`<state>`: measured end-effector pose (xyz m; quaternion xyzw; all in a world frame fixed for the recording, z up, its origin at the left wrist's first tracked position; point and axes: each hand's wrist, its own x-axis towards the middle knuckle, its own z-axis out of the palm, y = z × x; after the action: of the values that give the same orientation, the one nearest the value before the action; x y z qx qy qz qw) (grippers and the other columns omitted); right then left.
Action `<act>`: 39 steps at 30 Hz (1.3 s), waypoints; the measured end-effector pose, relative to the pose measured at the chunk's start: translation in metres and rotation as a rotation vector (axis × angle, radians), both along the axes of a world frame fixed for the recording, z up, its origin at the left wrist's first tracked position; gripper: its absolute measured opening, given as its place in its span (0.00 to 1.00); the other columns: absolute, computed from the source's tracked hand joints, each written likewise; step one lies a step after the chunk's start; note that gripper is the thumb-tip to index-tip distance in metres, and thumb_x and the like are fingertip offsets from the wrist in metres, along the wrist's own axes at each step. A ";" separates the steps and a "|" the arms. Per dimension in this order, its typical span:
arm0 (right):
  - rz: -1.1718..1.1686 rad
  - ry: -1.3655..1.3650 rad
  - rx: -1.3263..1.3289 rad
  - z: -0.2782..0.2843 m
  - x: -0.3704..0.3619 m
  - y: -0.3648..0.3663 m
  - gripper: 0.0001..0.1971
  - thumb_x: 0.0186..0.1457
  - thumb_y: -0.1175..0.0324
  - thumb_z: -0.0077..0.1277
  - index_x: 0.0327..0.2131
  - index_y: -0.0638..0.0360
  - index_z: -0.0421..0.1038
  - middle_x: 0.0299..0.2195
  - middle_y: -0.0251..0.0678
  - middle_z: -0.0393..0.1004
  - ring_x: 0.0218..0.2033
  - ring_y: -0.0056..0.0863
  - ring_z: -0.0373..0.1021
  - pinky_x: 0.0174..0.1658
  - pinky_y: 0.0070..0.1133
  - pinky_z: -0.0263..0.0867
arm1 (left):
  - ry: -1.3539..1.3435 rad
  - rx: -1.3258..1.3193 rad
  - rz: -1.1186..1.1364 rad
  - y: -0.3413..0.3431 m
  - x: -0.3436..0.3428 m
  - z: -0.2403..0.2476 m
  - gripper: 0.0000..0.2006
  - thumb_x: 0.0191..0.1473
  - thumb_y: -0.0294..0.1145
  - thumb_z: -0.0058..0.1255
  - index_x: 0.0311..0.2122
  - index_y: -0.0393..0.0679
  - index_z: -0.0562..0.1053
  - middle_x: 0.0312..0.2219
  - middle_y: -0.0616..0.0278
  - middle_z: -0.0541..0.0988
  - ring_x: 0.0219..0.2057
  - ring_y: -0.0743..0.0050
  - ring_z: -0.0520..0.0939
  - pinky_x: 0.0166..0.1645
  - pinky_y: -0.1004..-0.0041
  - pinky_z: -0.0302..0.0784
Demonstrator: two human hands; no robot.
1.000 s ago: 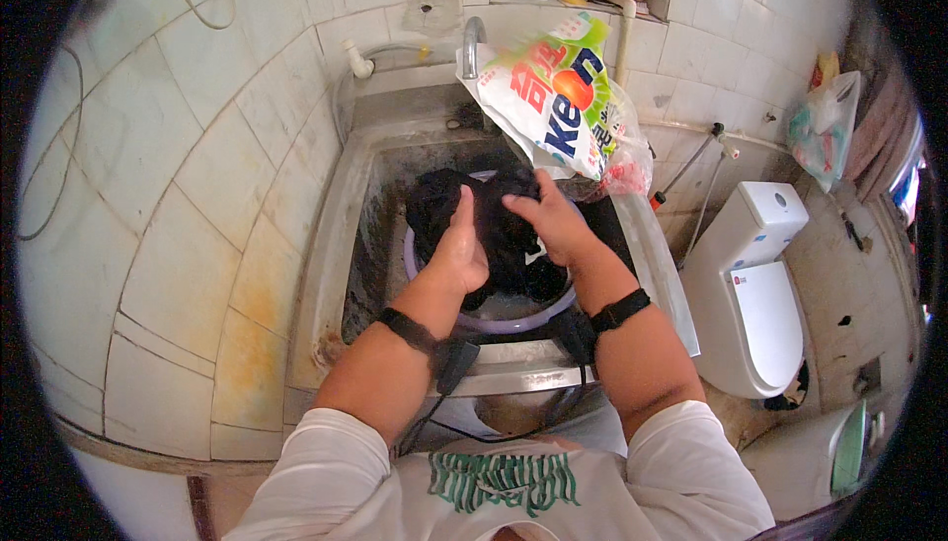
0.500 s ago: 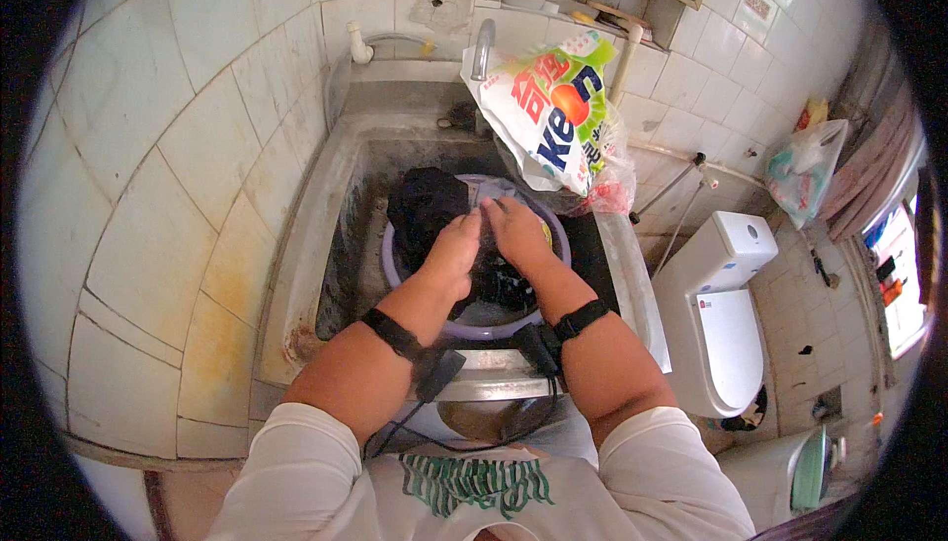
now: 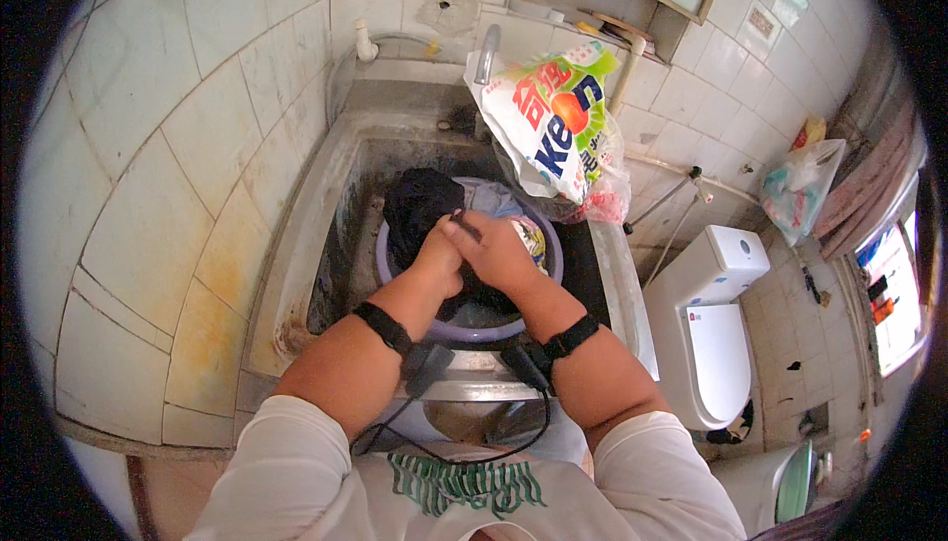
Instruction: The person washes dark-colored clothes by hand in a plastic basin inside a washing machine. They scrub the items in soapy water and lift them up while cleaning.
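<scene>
A round lilac basin (image 3: 559, 250) sits inside the sink with wet laundry in it. Black cloth (image 3: 423, 207) is bunched on its left side and hangs over the rim. At the back and right lie a greyish-blue cloth (image 3: 494, 199) and a patterned piece (image 3: 533, 237). Over the basin's middle, my left hand (image 3: 442, 257) and my right hand (image 3: 499, 251) are pressed together, fingers curled inward. A bit of dark cloth shows between them; most of what they grip is hidden. More dark fabric lies below the hands.
A worn stone sink (image 3: 265, 319) surrounds the basin. On its back right corner leans a large white-and-green detergent bag (image 3: 553, 126), beside the tap (image 3: 488, 52). A white toilet (image 3: 716, 358) stands to the right. A cable (image 3: 543, 427) loops between my forearm straps.
My hands have come closer together and lower, with the right now curled over the left. More of the patterned piece shows. The whole view has shifted slightly.
</scene>
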<state>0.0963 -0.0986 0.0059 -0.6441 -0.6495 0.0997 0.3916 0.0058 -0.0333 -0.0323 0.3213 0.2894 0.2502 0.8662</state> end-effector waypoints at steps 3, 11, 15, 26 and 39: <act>-0.098 -0.024 0.033 -0.003 0.009 0.007 0.19 0.54 0.53 0.42 0.33 0.63 0.69 0.29 0.55 0.70 0.32 0.55 0.67 0.36 0.39 0.63 | -0.003 0.182 0.094 -0.002 0.003 -0.002 0.17 0.58 0.43 0.35 0.45 0.42 0.67 0.40 0.60 0.72 0.41 0.69 0.71 0.46 0.70 0.66; -0.270 0.025 -0.018 -0.030 0.043 0.014 0.18 0.55 0.56 0.41 0.32 0.65 0.69 0.28 0.55 0.71 0.33 0.55 0.67 0.37 0.40 0.61 | 0.199 0.391 -0.018 -0.006 0.005 0.005 0.24 0.55 0.51 0.40 0.52 0.49 0.63 0.51 0.59 0.66 0.53 0.65 0.62 0.55 0.62 0.54; -0.107 0.098 -0.034 -0.006 0.027 0.004 0.17 0.54 0.57 0.43 0.31 0.64 0.69 0.28 0.54 0.71 0.33 0.53 0.67 0.37 0.38 0.62 | 0.084 0.157 0.090 0.008 0.007 -0.011 0.20 0.56 0.49 0.39 0.48 0.49 0.66 0.46 0.59 0.70 0.46 0.63 0.70 0.50 0.59 0.63; -0.203 0.011 0.053 -0.004 0.030 0.007 0.18 0.54 0.57 0.42 0.32 0.65 0.69 0.31 0.56 0.70 0.34 0.53 0.67 0.38 0.37 0.62 | 0.126 0.290 0.127 -0.017 0.010 0.017 0.19 0.57 0.46 0.38 0.45 0.42 0.68 0.40 0.60 0.73 0.43 0.68 0.71 0.49 0.68 0.64; -0.249 0.948 -0.411 -0.045 0.063 0.022 0.31 0.54 0.45 0.38 0.52 0.60 0.61 0.53 0.42 0.62 0.51 0.34 0.60 0.54 0.28 0.51 | -0.119 0.196 0.253 -0.008 -0.008 0.040 0.31 0.51 0.45 0.49 0.57 0.45 0.55 0.50 0.59 0.65 0.49 0.65 0.66 0.52 0.62 0.61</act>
<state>0.1595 -0.0770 -0.0396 -0.6641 -0.2871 0.4580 0.5165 -0.0027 -0.0414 0.0077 0.3497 0.2499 0.4029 0.8080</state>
